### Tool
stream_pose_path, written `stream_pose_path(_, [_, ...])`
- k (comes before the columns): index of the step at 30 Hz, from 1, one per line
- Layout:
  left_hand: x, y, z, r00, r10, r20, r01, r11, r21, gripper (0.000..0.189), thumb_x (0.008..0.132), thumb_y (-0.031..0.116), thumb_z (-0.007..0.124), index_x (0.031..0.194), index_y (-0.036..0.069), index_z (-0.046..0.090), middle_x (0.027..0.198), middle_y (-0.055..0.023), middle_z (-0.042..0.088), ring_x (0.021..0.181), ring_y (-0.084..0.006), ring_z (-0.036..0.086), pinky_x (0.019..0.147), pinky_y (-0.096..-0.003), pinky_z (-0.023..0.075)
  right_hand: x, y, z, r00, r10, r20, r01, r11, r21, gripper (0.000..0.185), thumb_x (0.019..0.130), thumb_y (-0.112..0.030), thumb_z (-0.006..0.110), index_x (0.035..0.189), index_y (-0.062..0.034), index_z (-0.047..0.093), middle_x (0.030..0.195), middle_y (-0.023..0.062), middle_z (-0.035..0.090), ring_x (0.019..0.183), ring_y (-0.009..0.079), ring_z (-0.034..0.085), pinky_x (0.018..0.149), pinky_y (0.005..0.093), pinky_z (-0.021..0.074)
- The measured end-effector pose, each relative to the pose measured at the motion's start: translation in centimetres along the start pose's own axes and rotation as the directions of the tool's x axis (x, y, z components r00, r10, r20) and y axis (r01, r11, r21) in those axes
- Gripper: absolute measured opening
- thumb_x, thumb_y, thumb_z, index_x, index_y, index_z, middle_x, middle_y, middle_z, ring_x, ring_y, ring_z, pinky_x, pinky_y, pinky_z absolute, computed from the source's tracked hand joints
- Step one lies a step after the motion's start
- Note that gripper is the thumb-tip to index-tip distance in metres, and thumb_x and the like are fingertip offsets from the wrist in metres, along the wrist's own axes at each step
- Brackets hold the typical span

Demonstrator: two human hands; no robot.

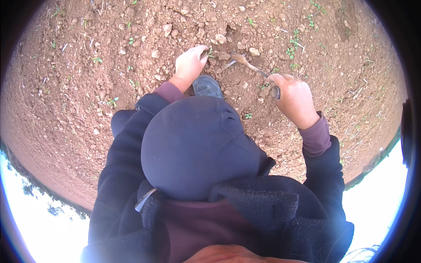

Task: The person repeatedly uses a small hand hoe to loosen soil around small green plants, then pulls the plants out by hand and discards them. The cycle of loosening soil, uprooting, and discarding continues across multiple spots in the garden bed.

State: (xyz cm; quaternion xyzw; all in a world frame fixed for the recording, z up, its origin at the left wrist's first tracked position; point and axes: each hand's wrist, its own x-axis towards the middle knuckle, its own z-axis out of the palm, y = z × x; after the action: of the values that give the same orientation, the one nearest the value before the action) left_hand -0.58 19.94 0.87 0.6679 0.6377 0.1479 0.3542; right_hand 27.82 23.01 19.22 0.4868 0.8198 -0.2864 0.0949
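My left hand (189,65) reaches to the soil just past my shoe, thumb and fingertips pinched around a small green weed (210,53). Whether its roots are still in the ground cannot be seen. In my right hand (292,93) is a small hand hoe, gripped by its short handle (275,92). The hoe's narrow, rusty metal blade (238,58) points left and rests on or just over loose soil, a short way right of the weed. A thin pale stalk (231,63) lies by the blade.
Dry brown soil (82,131) with clods surrounds me. Lumps such as one stone-like clod (220,38) lie beyond my hands. More green seedlings grow at the right (290,52) and left (112,102). My dark shoe (207,86) stands between my hands, below my bent knee (197,144).
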Motion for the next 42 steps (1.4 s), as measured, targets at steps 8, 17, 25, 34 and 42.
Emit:
stream_pose_path(8, [0.6, 0.1, 0.9, 0.987, 0.153, -0.050, -0.143, 0.977, 0.161, 0.011, 0.084, 0.017, 0.067, 0.095, 0.018, 0.069, 0.081, -0.0013, 0.064, 0.072, -0.0224, 0.065, 0.062, -0.0318, 0.0522, -0.5, -2.2, 5.5, 0.991, 0.090, -0.094, -0.075, 0.985, 0.158, 0.010, 0.078, -0.009, 0.063, 0.086, -0.0143, 0.061, 0.070, 0.0113, 0.059, 0.061, 0.0317, 0.063, 0.056, 0.0420, 0.0507])
stream_pose_path(17, [0.8, -0.5, 0.8, 0.990, 0.130, -0.054, -0.119, 0.977, 0.175, 0.007, 0.085, 0.018, 0.067, 0.091, 0.015, 0.069, 0.086, -0.0018, 0.068, 0.076, -0.0225, 0.066, 0.065, -0.0311, 0.0531, 1.1, -3.3, 9.0, 0.991, 0.107, -0.079, -0.089, 0.976, 0.200, 0.011, 0.076, -0.010, 0.063, 0.084, -0.0147, 0.058, 0.071, 0.0111, 0.059, 0.064, 0.0312, 0.064, 0.056, 0.0425, 0.0503])
stream_pose_path(25, [0.9, -0.6, 0.7, 0.995, 0.073, -0.061, -0.067, 0.993, 0.098, 0.009, 0.088, 0.022, 0.063, 0.092, 0.016, 0.068, 0.088, -0.0034, 0.068, 0.080, -0.0256, 0.066, 0.069, -0.0359, 0.0529, -0.4, 0.2, 12.3, 0.973, 0.086, -0.213, -0.008, 0.939, 0.345, 0.009, 0.077, -0.011, 0.065, 0.077, -0.0170, 0.059, 0.072, 0.0070, 0.058, 0.062, 0.0301, 0.062, 0.056, 0.0413, 0.0502])
stream_pose_path(34, [1.0, 0.2, -0.4, 0.998, 0.025, -0.056, -0.024, 1.000, 0.018, 0.013, 0.086, 0.015, 0.068, 0.096, 0.009, 0.070, 0.091, -0.0077, 0.070, 0.082, -0.0246, 0.068, 0.073, -0.0325, 0.0534, -2.8, 3.4, 16.4, 0.980, 0.023, -0.196, 0.066, 0.898, 0.435, 0.019, 0.071, -0.001, 0.069, 0.081, -0.0143, 0.060, 0.086, 0.0054, 0.059, 0.075, 0.0295, 0.063, 0.064, 0.0403, 0.0520])
stream_pose_path(42, [1.2, 1.4, -4.6, 0.933, -0.327, 0.152, 0.352, 0.738, -0.575, 0.011, 0.091, 0.014, 0.067, 0.097, 0.004, 0.068, 0.075, 0.0070, 0.054, 0.065, -0.0020, 0.043, 0.057, -0.0195, 0.0371, -2.6, 2.2, 12.7, 0.989, 0.090, -0.115, -0.019, 0.860, 0.509, 0.017, 0.074, -0.002, 0.069, 0.084, -0.0139, 0.061, 0.084, 0.0076, 0.061, 0.077, 0.0304, 0.064, 0.066, 0.0405, 0.0522])
